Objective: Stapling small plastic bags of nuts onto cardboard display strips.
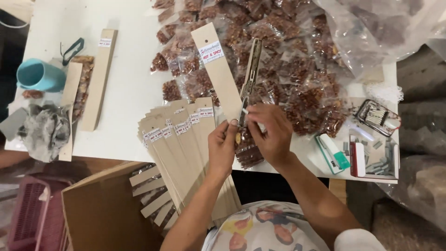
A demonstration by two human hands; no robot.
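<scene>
Right now both hands meet at the lower end of a long cardboard strip [222,74] that slants up across the white counter [130,88]. The left hand [222,148] has its grip closed on the strip's lower edge together with a small snack packet [246,148]. The right hand [269,132] is closed around an opened metal stapler [251,76], whose arm runs alongside the strip.

The risk, as I judge it, is a staple landing on a fingertip or piercing the packet's filled part, since fingers, packet and stapler crowd one spot. The strip could also twist if the pinch loosens.

Left of the strip lies a fanned stack of labelled strips [179,139], overhanging an open cardboard box [107,209]. Right of the strip, a heap of snack packets [278,56] crowds the working space; a staple box [375,160] sits beyond it, and a teal cup [39,74] stands far left.
</scene>
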